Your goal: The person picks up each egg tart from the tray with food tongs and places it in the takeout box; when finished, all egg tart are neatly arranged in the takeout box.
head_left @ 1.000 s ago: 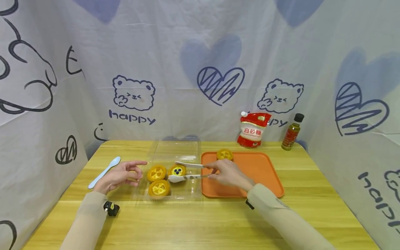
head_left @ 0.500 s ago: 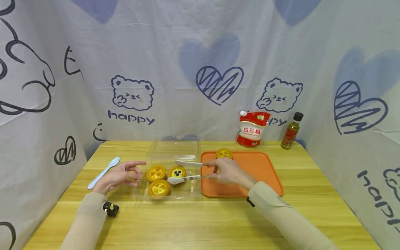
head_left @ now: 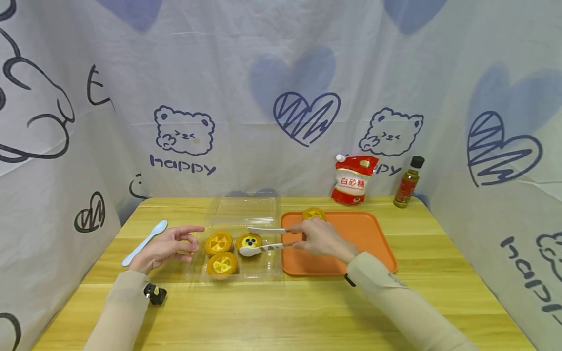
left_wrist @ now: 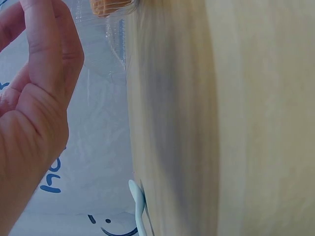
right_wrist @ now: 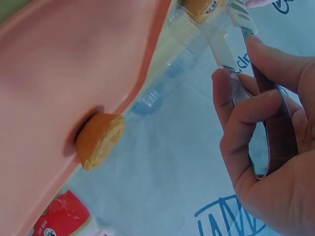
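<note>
My right hand (head_left: 322,240) holds a pair of metal tongs (right_wrist: 278,130) with white tips, its thumb and fingers on the two arms. The tips stand apart, reaching over a clear plastic box (head_left: 265,270). Between them in the head view is a tart with dark berries (head_left: 249,240). Two yellow-topped tarts, a rear one (head_left: 218,243) and a front one (head_left: 222,264), sit in the box's left half. At the box's left side hovers my left hand (head_left: 169,246), index finger stretched out and other fingers loosely bent, holding nothing.
An orange tray (head_left: 362,241) lies right of the box, with another tart (head_left: 313,213) at its back edge. Behind stand a red and white sugar pouch (head_left: 353,181) and a black-capped bottle (head_left: 408,183). A light blue spoon (head_left: 145,243) lies far left.
The tongs' tips have come slightly closer together and shifted a little right over the berry tart. My left hand keeps its pose. The head view has shifted slightly.
</note>
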`<move>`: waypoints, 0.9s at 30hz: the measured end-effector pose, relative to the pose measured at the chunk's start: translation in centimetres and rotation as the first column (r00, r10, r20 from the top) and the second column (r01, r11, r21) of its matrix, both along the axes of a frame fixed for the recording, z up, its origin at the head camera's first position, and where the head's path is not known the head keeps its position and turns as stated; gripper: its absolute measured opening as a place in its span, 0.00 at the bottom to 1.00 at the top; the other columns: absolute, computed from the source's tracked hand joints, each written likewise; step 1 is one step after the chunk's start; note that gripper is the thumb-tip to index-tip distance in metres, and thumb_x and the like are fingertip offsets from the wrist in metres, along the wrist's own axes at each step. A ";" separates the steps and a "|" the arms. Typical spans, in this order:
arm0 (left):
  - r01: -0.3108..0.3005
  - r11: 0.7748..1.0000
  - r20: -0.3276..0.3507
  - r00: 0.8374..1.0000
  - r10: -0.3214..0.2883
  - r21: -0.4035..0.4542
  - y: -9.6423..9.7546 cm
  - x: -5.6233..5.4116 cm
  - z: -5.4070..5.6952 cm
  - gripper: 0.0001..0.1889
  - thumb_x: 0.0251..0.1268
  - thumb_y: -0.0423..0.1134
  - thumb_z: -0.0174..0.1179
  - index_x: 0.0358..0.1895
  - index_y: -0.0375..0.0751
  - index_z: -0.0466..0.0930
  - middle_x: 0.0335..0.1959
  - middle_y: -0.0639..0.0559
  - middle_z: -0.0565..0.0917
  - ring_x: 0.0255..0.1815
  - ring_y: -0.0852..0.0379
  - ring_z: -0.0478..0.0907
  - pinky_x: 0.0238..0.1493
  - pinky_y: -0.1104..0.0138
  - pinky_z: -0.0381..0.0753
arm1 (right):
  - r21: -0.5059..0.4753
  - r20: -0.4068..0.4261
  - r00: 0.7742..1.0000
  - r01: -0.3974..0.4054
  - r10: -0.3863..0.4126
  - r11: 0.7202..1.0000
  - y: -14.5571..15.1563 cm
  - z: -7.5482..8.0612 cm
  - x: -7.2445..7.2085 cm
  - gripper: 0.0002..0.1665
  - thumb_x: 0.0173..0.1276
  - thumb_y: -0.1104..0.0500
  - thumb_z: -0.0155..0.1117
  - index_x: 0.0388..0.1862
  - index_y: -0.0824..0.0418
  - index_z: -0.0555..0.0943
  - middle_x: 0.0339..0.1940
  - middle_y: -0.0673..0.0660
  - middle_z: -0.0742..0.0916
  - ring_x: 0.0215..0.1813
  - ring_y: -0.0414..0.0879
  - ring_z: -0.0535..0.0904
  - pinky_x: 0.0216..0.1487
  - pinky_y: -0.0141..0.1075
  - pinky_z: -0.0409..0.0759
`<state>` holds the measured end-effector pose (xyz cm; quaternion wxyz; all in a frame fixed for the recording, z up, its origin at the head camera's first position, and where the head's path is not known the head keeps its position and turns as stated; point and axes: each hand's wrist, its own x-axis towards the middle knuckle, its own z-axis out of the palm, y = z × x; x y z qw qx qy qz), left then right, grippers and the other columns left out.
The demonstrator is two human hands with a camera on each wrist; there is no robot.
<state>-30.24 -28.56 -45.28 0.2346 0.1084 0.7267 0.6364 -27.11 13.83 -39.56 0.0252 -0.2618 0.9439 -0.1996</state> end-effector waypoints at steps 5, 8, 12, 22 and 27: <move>-0.004 1.000 0.003 1.000 0.004 -0.001 0.0 0.0 0.0 0.37 0.64 0.28 0.62 0.75 0.32 0.55 0.40 0.48 0.81 0.34 0.54 0.83 0.38 0.61 0.88 | -0.030 -0.007 1.000 -0.005 0.005 1.000 0.0 -0.5 0.2 0.23 0.64 0.55 0.71 0.58 0.54 0.83 0.33 0.47 0.87 0.23 0.39 0.69 0.19 0.30 0.63; -0.005 1.000 0.006 1.000 0.005 0.000 0.0 0.0 0.0 0.37 0.64 0.28 0.62 0.75 0.32 0.55 0.39 0.50 0.81 0.34 0.54 0.83 0.37 0.61 0.88 | -0.050 -0.035 0.999 -0.023 0.021 0.999 0.0 -1.1 0.2 0.23 0.64 0.56 0.71 0.58 0.54 0.83 0.31 0.47 0.87 0.23 0.37 0.72 0.20 0.29 0.67; 0.001 1.000 0.007 1.000 -0.001 -0.001 0.0 0.0 0.1 0.38 0.64 0.28 0.62 0.75 0.32 0.54 0.38 0.52 0.81 0.34 0.54 0.83 0.38 0.61 0.88 | -0.057 -0.081 0.996 -0.029 0.025 0.998 -0.1 -1.6 0.3 0.23 0.64 0.56 0.71 0.59 0.53 0.83 0.31 0.47 0.87 0.24 0.35 0.73 0.21 0.29 0.70; -0.003 1.000 0.011 1.000 0.003 -0.001 0.0 0.0 0.2 0.37 0.64 0.28 0.62 0.75 0.32 0.55 0.39 0.49 0.81 0.34 0.54 0.83 0.38 0.61 0.88 | -0.044 -0.053 0.999 -0.010 0.008 0.999 -0.3 -1.4 0.2 0.27 0.63 0.55 0.72 0.62 0.53 0.81 0.44 0.50 0.89 0.27 0.35 0.74 0.23 0.30 0.73; -0.008 1.000 0.010 1.000 0.008 -0.003 0.1 0.0 0.2 0.38 0.63 0.28 0.62 0.75 0.32 0.55 0.40 0.48 0.81 0.34 0.53 0.83 0.38 0.61 0.88 | -0.096 0.020 1.000 0.014 -0.012 0.995 0.0 -1.3 0.3 0.29 0.62 0.55 0.72 0.63 0.52 0.80 0.54 0.50 0.87 0.28 0.36 0.75 0.25 0.32 0.74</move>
